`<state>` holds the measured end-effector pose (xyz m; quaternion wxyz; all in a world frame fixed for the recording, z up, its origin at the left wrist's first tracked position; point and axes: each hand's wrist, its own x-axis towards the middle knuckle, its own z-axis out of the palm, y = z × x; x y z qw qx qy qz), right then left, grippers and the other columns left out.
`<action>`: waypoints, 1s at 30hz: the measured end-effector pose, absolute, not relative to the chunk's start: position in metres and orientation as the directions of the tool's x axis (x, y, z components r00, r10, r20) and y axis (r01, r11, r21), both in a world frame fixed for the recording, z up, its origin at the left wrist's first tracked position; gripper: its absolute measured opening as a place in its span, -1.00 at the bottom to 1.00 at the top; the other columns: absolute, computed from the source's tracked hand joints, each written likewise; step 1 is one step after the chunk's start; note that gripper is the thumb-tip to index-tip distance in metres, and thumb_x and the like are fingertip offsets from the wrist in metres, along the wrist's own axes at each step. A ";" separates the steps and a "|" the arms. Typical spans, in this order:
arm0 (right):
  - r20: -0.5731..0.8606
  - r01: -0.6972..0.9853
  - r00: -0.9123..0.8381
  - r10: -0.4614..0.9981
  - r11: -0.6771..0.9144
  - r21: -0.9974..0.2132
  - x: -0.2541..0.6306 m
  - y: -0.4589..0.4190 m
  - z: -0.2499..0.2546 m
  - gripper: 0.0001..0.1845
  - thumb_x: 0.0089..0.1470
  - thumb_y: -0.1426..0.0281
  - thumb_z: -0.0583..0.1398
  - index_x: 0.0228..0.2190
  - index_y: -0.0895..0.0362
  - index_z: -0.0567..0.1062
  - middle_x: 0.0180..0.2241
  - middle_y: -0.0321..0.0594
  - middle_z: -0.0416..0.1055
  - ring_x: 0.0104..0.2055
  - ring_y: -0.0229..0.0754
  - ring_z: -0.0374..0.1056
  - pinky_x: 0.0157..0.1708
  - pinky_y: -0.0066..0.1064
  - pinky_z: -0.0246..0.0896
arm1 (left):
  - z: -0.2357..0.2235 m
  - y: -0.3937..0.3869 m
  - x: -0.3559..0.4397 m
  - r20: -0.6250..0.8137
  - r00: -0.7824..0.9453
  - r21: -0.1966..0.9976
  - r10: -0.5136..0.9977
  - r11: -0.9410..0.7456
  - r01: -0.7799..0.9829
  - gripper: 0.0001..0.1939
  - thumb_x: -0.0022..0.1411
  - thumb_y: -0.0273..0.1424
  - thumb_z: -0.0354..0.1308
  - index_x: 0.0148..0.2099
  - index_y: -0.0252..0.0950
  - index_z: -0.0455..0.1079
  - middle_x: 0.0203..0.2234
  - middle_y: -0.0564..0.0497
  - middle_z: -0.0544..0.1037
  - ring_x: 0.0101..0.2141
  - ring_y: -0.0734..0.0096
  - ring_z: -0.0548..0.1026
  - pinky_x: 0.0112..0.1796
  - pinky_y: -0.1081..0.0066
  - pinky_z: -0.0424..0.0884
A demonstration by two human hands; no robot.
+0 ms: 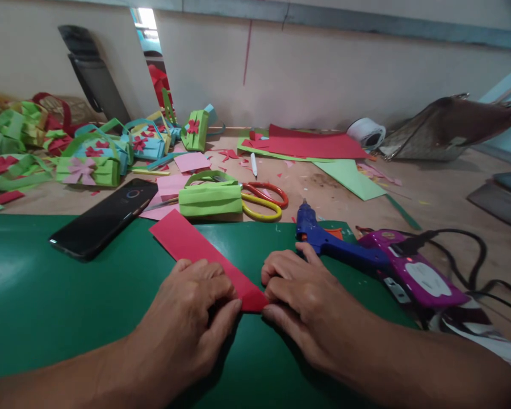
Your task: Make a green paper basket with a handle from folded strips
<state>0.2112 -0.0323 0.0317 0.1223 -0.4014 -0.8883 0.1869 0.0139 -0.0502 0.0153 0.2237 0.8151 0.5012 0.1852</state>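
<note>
A folded strip of red paper (204,244) lies slantwise on the green mat (21,295), its near right end folded to a point. Curled fingers of my left hand (196,307) press and pinch the strip's near edge. At the pointed tip, my right hand (306,301) pinches the paper between thumb and fingers. Just beyond the strip sits a small green paper basket (210,200), with scissors (262,213) with one red and one yellow handle loop behind and beside it. A blue glue gun (336,238) rests close to my right hand.
A black phone (104,218) lies at the left. Finished paper baskets (89,170) pile up behind it. Red paper sheets (315,142), a white marker (254,165) and a tape roll (366,133) are at the back. A purple power strip (417,272) with black cords and a handbag (443,130) stand right.
</note>
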 end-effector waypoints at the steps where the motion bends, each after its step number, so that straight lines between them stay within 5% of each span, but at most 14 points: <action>1: 0.075 0.668 -0.645 0.761 0.608 -0.429 0.211 -0.032 0.032 -0.86 0.04 0.50 0.13 -0.54 0.15 0.34 -0.37 -0.28 0.33 -0.25 -0.16 0.23 0.02 0.06 -0.21 | 0.015 -0.050 0.014 0.078 0.428 0.541 0.900 -0.399 0.740 -0.78 0.25 -0.43 -0.05 -0.46 -0.26 0.29 -0.52 0.06 0.37 -0.43 0.36 0.28 -0.32 0.29 0.07; 18: 0.138 0.672 -0.626 0.768 0.620 -0.405 0.209 -0.029 0.028 -0.82 0.04 0.49 0.12 -0.57 0.16 0.39 -0.32 -0.23 0.35 -0.15 -0.09 0.26 0.03 0.11 -0.23 | 0.016 -0.050 0.021 0.043 0.376 0.526 0.926 -0.341 0.779 -0.74 0.26 -0.40 -0.12 -0.49 -0.28 0.20 -0.53 0.06 0.34 -0.46 0.37 0.26 -0.35 0.30 0.08; 30: 0.199 0.648 -0.661 0.723 0.685 -0.333 0.221 -0.031 0.029 -0.92 -0.01 0.50 0.19 -0.50 0.13 0.40 -0.39 -0.29 0.43 -0.30 -0.15 0.34 0.03 0.07 -0.18 | 0.010 -0.048 0.023 0.040 0.346 0.465 0.937 -0.324 0.824 -0.77 0.20 -0.41 -0.06 -0.51 -0.27 0.23 -0.53 0.04 0.35 -0.45 0.35 0.27 -0.35 0.30 0.07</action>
